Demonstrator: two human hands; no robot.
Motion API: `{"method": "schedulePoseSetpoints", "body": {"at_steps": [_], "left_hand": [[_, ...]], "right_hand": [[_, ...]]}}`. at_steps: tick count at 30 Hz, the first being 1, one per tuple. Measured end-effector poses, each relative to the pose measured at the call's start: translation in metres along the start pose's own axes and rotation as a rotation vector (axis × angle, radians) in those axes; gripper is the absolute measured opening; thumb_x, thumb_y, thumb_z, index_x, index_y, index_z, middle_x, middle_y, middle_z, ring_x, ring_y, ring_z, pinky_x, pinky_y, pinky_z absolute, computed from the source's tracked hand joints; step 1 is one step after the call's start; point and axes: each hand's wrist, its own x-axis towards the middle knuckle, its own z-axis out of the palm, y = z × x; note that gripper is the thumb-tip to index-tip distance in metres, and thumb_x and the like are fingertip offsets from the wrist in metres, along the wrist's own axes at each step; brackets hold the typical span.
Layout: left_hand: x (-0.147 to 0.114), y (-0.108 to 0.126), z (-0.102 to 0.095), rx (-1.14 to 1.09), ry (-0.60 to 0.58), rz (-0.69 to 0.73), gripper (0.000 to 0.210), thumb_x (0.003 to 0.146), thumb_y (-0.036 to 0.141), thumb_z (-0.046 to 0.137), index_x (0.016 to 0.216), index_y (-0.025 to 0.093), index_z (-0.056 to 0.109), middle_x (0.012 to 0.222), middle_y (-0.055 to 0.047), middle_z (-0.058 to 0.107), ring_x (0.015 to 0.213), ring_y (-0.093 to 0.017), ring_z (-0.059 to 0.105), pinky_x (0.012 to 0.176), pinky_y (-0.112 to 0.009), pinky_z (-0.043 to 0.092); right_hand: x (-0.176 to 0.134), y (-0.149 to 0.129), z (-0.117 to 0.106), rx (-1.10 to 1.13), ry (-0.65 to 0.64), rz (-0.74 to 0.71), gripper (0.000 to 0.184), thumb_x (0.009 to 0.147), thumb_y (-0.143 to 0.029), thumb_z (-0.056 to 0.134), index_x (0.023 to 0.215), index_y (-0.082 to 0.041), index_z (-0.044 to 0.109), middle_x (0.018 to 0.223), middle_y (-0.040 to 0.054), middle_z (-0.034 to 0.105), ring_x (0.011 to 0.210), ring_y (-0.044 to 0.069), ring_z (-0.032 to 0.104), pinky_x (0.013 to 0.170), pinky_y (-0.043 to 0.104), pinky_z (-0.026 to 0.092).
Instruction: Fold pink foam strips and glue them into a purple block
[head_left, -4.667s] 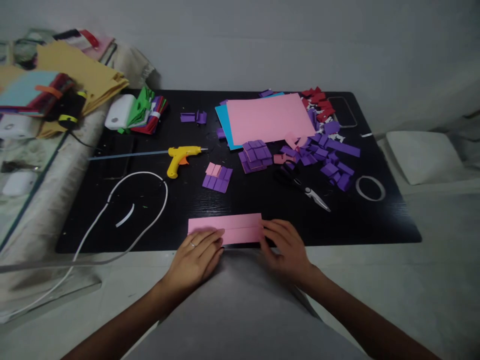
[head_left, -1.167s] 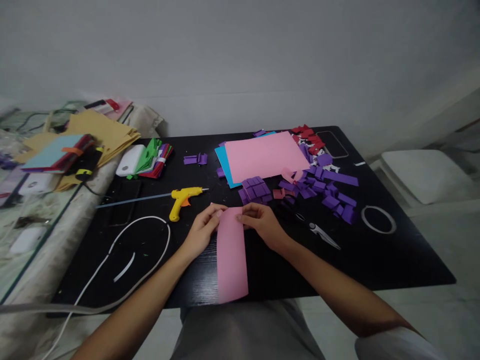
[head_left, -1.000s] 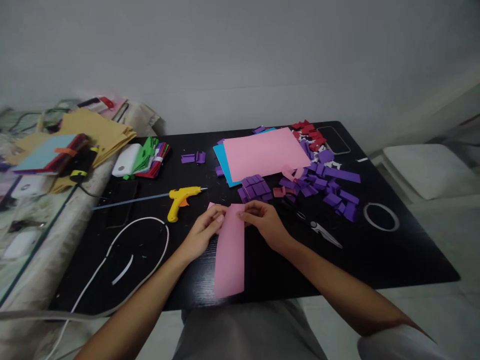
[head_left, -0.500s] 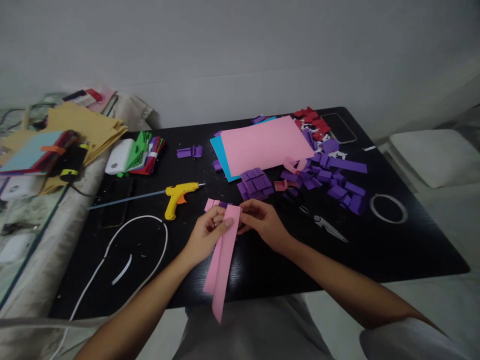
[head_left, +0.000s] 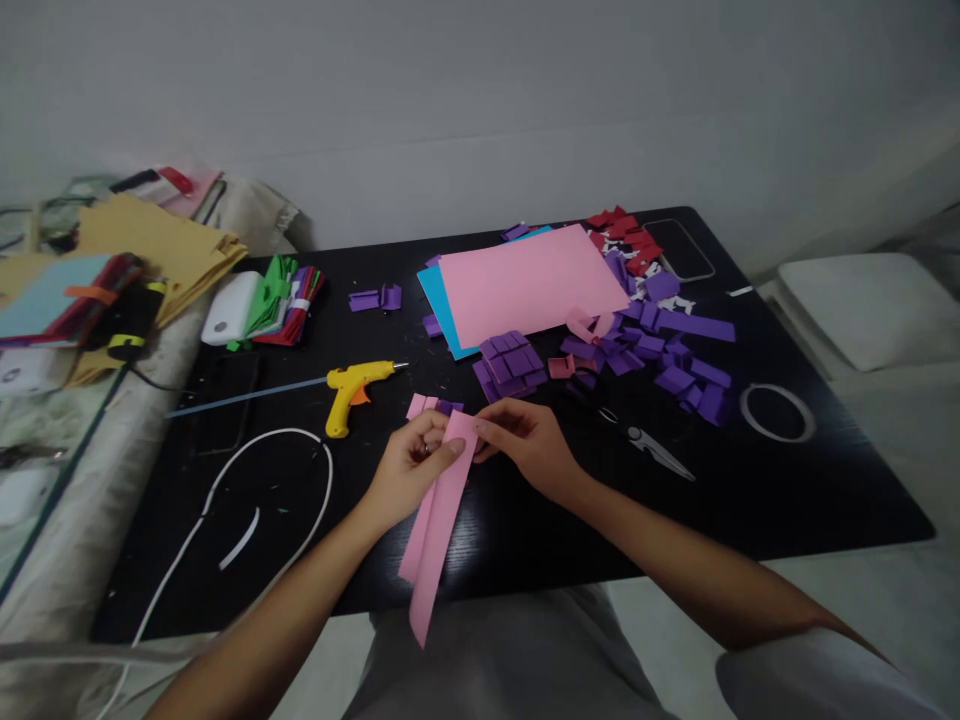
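Note:
My left hand (head_left: 411, 462) is closed on long pink paper strips (head_left: 435, 545), its thumb pressed on the front one. The strips hang down past the table's front edge. At their top end, my right hand (head_left: 529, 443) pinches the upper right corner between thumb and fingers. Just behind my left hand lie short pink and purple folded paper pieces (head_left: 421, 405), partly hidden by it. A yellow glue gun (head_left: 352, 390) rests to the left, with a long glue stick in its back. Scissors (head_left: 649, 447) lie to the right of my right hand.
Pink sheet (head_left: 525, 285) and blue sheet (head_left: 442, 310) lie at the back. Purple folded pieces (head_left: 514, 362) sit in front of them, with more purple scraps (head_left: 690, 375) rightward. A tape ring (head_left: 778, 412) lies far right. A white cable (head_left: 330, 480) loops at left.
The lower ends of the pink strips have swung a little to the left. Both hands keep their hold near the top. The whole view has shifted slightly.

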Motion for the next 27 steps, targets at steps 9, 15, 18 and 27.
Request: {"method": "schedulePoseSetpoints", "body": {"at_steps": [9,15,18,27], "left_hand": [[0.000,0.001,-0.004,0.072,0.040,-0.001,0.041,0.092,0.051,0.075,0.075,0.016,0.062,0.059,0.003,0.058,0.050,-0.010,0.053,0.050,-0.020,0.038],[-0.003,0.006,-0.007,-0.060,-0.002,-0.112,0.039,0.089,0.053,0.077,0.080,0.017,0.064,0.065,-0.001,0.070,0.047,-0.016,0.066,0.045,-0.024,0.051],[-0.004,0.009,-0.006,-0.064,0.004,-0.108,0.039,0.088,0.052,0.079,0.080,0.016,0.066,0.067,-0.002,0.072,0.047,-0.015,0.066,0.045,-0.024,0.053],[-0.001,0.010,-0.010,0.090,0.016,0.005,0.039,0.088,0.049,0.080,0.072,0.015,0.069,0.061,-0.001,0.068,0.053,-0.012,0.061,0.051,-0.022,0.047]], "right_hand": [[-0.005,0.003,0.001,-0.002,-0.070,-0.006,0.027,0.075,-0.037,0.094,0.091,-0.019,0.081,0.081,0.0007,0.079,0.067,0.014,0.076,0.068,0.029,0.069],[-0.008,0.000,-0.001,0.000,-0.128,-0.038,0.031,0.075,-0.035,0.095,0.100,-0.023,0.082,0.090,0.0019,0.082,0.074,0.015,0.077,0.076,0.032,0.070],[-0.009,-0.001,-0.002,-0.032,-0.118,-0.036,0.027,0.075,-0.034,0.094,0.098,-0.024,0.084,0.086,0.0017,0.082,0.073,0.016,0.077,0.077,0.033,0.069],[-0.008,-0.002,-0.004,-0.103,-0.107,-0.071,0.021,0.074,-0.030,0.095,0.092,-0.026,0.087,0.084,0.0009,0.083,0.072,0.016,0.076,0.074,0.030,0.065]]}}
